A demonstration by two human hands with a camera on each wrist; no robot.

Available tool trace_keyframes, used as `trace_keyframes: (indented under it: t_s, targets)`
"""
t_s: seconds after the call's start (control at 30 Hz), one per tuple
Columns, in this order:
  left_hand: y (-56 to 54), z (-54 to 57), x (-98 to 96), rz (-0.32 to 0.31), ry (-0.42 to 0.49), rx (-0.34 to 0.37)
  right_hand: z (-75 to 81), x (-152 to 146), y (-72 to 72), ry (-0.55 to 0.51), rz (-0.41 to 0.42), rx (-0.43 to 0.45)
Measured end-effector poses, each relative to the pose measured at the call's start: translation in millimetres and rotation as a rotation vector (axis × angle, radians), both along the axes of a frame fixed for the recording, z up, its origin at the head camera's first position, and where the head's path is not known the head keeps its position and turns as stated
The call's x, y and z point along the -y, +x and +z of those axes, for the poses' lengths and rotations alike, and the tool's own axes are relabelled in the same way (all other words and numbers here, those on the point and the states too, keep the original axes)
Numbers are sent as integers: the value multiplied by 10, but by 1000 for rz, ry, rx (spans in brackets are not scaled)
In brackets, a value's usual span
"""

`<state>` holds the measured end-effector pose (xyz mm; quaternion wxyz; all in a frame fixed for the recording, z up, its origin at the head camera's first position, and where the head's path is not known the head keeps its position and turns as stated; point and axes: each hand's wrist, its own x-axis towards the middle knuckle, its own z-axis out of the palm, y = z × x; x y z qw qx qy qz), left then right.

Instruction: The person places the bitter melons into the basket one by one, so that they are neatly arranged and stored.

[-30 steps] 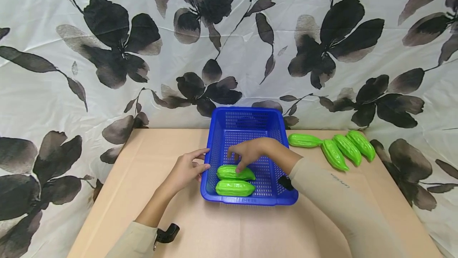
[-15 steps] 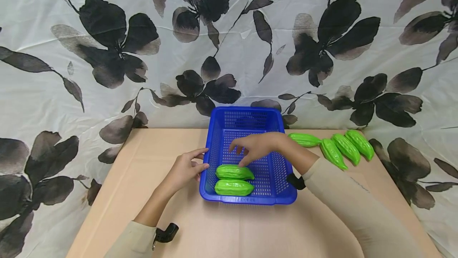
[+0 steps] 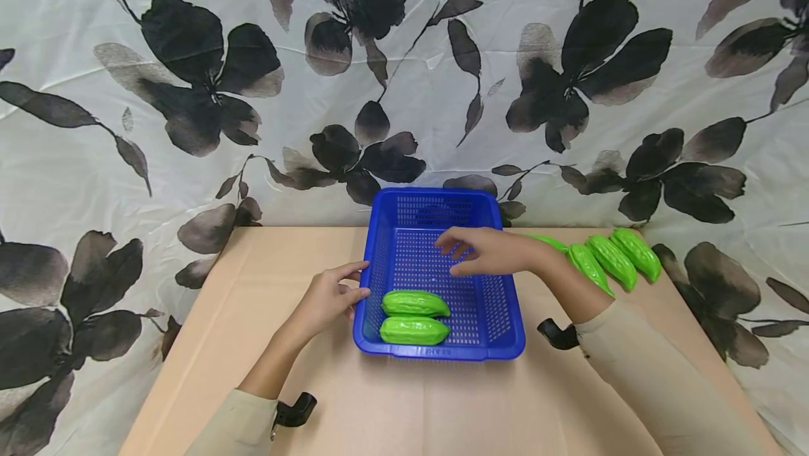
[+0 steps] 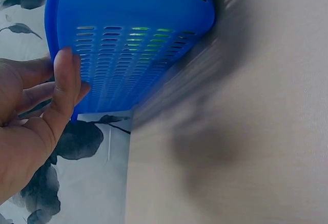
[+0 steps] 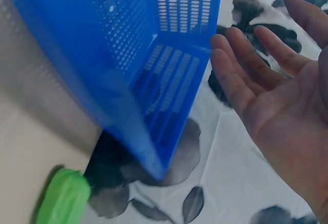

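My left hand (image 3: 329,298) grips the left rim of a blue perforated plastic basket (image 3: 439,353), thumb and fingers at the rim in the left wrist view. Two bright green, ridged bitter gourds, a rear one (image 3: 415,303) and a front one (image 3: 413,330), lie side by side in the basket's near left part. Above the basket's right side hovers my right hand (image 3: 489,251), its fingers loosely bent and nothing in them. The right wrist view shows its bare palm (image 5: 279,111) beside the basket's rim.
More bitter gourds (image 3: 611,263) lie on the table (image 3: 303,252) right of the basket, one partly hidden behind my right wrist. A floral cloth (image 3: 468,90) hangs right behind the table's back edge.
My right hand has let go of the rear bitter gourd, lifted away and moved right across the basket. The left hand stays at the rim, and both gourds stay in place.
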<state>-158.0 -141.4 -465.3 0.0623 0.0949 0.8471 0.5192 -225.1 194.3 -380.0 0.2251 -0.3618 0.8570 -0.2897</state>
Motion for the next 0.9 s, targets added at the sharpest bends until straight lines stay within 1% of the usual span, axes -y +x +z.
trace_keyframes:
  t_s: [0.17, 0.3, 0.4, 0.5, 0.63, 0.73, 0.83, 0.9]
  targets:
    - [-11, 8, -3, 5, -2, -7, -85, -229, 3, -99, -72, -4]
    - [-21, 1, -8, 4, 0, -1, -167, -437, -10, -171, -149, -32]
    - [-27, -6, -14, 8, 2, 2, -216, -604, -19, -209, -219, -66]
    - [-26, -11, -14, 10, 1, 0, -269, -763, -25, -242, -291, -76]
    - [-20, -13, -15, 10, 6, 4, -351, -954, -48, -259, -393, -81]
    - [-16, -14, -13, 12, 13, 6, -421, -1076, -95, -241, -453, -106]
    - [-15, -14, -10, 12, 13, 2, -480, -1181, -155, -224, -483, -126]
    - [-16, -13, -9, 12, 13, 0, -518, -1241, -199, -212, -489, -144]
